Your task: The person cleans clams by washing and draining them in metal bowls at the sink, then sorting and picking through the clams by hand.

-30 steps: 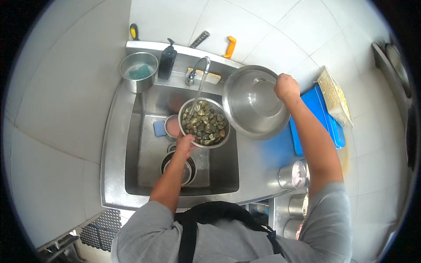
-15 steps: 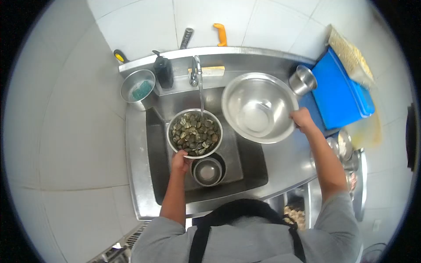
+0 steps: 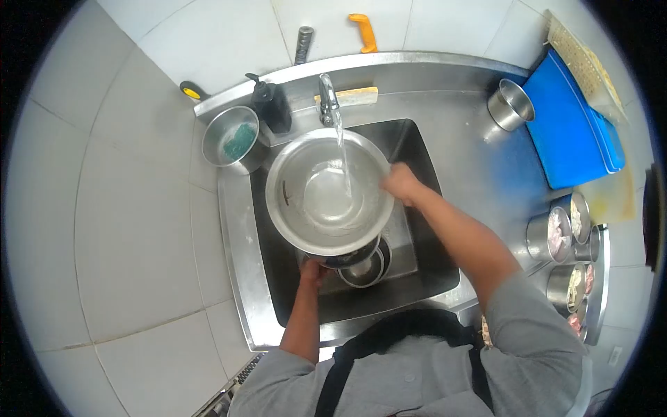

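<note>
Under the running faucet, a large steel basin tilts over the sink, with water falling into it. My right hand grips its right rim, slightly blurred. Below the basin, my left hand is closed on the rim of the smaller bowl, which the basin hides almost completely; its shellfish can hardly be seen. Nested round steel containers sit in the sink just right of my left hand.
At the left corner stand a steel pot with a green scourer and a black pump bottle. On the right counter are a steel cup, a blue container, a perforated basket and several food-filled steel pots.
My right hand has brought the large basin leftward from the counter side to beneath the water stream. The bowl of shellfish in my left hand is now covered by it. The view has shifted.
</note>
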A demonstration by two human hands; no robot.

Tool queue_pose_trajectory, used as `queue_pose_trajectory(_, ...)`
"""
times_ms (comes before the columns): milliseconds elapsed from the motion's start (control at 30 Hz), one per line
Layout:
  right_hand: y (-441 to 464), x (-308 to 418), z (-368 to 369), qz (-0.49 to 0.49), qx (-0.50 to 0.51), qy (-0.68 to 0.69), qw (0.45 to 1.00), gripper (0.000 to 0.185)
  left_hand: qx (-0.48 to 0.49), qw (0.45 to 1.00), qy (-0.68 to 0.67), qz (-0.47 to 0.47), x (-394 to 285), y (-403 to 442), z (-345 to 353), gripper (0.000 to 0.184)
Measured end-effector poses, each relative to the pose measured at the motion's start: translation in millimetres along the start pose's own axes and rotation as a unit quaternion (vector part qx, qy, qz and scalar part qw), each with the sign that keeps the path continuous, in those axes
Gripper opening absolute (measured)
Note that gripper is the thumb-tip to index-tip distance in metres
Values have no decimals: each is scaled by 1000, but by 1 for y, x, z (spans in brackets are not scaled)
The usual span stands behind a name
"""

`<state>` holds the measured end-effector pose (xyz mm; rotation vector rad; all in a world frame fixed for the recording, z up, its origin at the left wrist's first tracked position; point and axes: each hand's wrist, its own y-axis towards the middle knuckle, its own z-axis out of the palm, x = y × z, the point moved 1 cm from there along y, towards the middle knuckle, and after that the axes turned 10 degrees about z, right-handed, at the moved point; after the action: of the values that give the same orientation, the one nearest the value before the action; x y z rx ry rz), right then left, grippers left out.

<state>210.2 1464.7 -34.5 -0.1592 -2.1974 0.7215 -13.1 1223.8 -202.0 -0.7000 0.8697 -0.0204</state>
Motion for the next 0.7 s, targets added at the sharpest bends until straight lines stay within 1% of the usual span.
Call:
queue_pose_trajectory(33, 0, 26, -8, -58, -49, -115, 990, 29, 12, 999, -17, -29, 15, 14, -17, 47)
queue_pose_trajectory(67, -1, 49, -19, -116, -96, -229, 962, 31, 12, 999, -14, -30, 11, 9, -10, 47)
queue_pose_trajectory(133, -11, 83, -46, -139, -143, -268, 943, 28, -51, 997, -53, -33, -1, -8, 9, 45)
queue_pose_trajectory(167, -17, 96, -59, -138, -144, -269, 942, 28, -26, 997, -55, -39, 11, 4, -5, 47)
queue_pose_trajectory(233, -35, 118, -86, -215, -195, -366, 884, 21, -32, 995, -81, -37, 7, -2, 5, 47)
queue_pose_trajectory(267, -45, 126, -96, -213, -200, -370, 882, 21, -41, 993, -104, -33, 4, -3, 12, 47)
queue_pose_trajectory(333, -68, 141, -109, -209, -233, -421, 851, 17, -46, 995, -82, -42, 0, -2, 14, 47)
queue_pose_trajectory(367, -86, 150, -118, -208, -232, -421, 852, 17, -59, 995, -57, -51, -1, -4, 12, 47)
queue_pose_trajectory(400, -106, 159, -126, -223, -230, -463, 826, 16, -62, 995, -58, -53, 2, -4, 7, 47)
queue_pose_trajectory(433, -117, 162, -127, -238, -227, -502, 800, 15, -68, 996, -52, -37, 6, 0, 0, 46)
queue_pose_trajectory(467, -117, 157, -130, -239, -223, -501, 802, 15, -74, 996, -44, -19, 10, 3, -8, 45)
queue_pose_trajectory(500, -115, 153, -138, -314, -269, -532, 739, 14, -47, 998, -44, -10, 7, 2, -10, 43)
queue_pose_trajectory(533, -114, 151, -145, -385, -313, -556, 667, 15, -50, 998, -41, -8, 5, -1, -14, 43)
queue_pose_trajectory(567, -114, 150, -154, -386, -313, -552, 670, 15, -42, 998, -46, 4, -1, -9, -13, 45)
queue_pose_trajectory(600, -124, 157, -162, -458, -344, -582, 577, 15, -34, 998, -52, 15, -8, -18, -10, 46)
queue_pose_trajectory(633, -136, 159, -169, -490, -358, -593, 530, 15, -35, 998, -48, 18, -15, -29, -8, 46)
queue_pose_trajectory(667, -152, 165, -174, -520, -374, -600, 479, 15, -21, 997, -71, 31, -22, -39, -2, 50)
queue_pose_trajectory(700, -174, 174, -174, -447, -382, -627, 511, 15, -5, 995, -92, 42, -26, -45, 0, 53)
